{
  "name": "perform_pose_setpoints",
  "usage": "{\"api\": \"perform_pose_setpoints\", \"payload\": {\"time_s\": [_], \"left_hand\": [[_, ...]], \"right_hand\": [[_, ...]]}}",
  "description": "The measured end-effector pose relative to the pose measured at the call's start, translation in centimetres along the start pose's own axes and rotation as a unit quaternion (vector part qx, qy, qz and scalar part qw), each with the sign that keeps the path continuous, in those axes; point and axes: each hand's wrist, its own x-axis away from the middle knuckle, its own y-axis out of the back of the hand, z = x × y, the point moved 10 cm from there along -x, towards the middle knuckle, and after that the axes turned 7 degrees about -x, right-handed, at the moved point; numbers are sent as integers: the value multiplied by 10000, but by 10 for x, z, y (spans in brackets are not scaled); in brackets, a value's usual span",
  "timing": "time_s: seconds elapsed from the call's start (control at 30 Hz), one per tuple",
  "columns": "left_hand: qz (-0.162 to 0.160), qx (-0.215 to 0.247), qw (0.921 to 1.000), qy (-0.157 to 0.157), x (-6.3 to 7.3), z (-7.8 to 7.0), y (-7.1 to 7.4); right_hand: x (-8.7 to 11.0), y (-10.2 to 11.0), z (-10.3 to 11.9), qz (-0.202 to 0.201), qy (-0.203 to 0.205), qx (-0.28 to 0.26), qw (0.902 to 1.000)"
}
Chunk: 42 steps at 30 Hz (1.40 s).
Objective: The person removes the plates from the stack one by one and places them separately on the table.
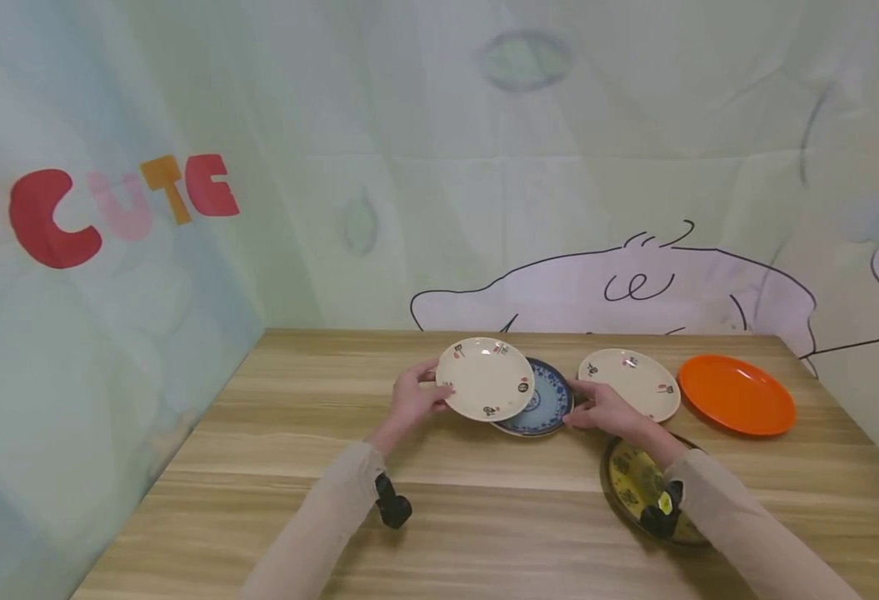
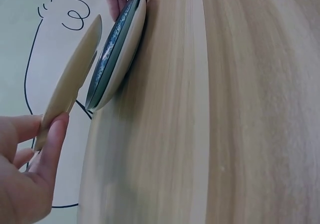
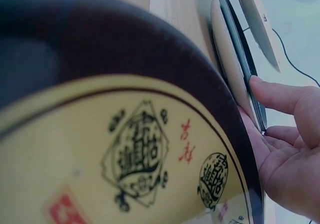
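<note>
My left hand (image 1: pixel 417 392) pinches the left rim of a cream plate (image 1: pixel 484 379) with small printed figures. In the left wrist view this plate (image 2: pixel 70 79) is raised, thumb on one face and fingers on the other. Partly beneath it is a blue patterned plate (image 1: pixel 544 404), which sits on a cream-coloured plate (image 2: pixel 127 49) in a small stack. My right hand (image 1: pixel 600 408) grips the right edge of the stack at the blue plate. In the right wrist view its thumb (image 3: pixel 275 95) lies over the rim, the other fingers below.
To the right are another cream plate (image 1: pixel 630 383) and an orange oval plate (image 1: pixel 739 396). A yellow plate with a dark rim (image 1: pixel 634 483) lies under my right forearm. A printed curtain (image 1: pixel 379 167) hangs behind the wooden table (image 1: pixel 274 417).
</note>
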Motion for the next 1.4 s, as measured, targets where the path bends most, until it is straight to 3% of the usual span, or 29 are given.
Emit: {"api": "perform_pose_setpoints", "payload": {"time_s": [0.23,0.5,0.87,1.1,1.4], "left_hand": [[-447,110,9989,-91,0,2,20],[-776,89,9969,20,-1,14,49],[-696,215,9973,40,4,24,75],[-731,130,9970,218,8,32,90],[-596,232,9976,277,11,42,92]], "right_hand": [[1,0,2,25,51,-71,10000],[-3,-1,-2,8,43,7,10000],[-3,-2,-4,51,-65,-47,10000],[-2,-4,-2,174,-25,-30,9998],[-1,-4,0,137,-127,48,9998]]}}
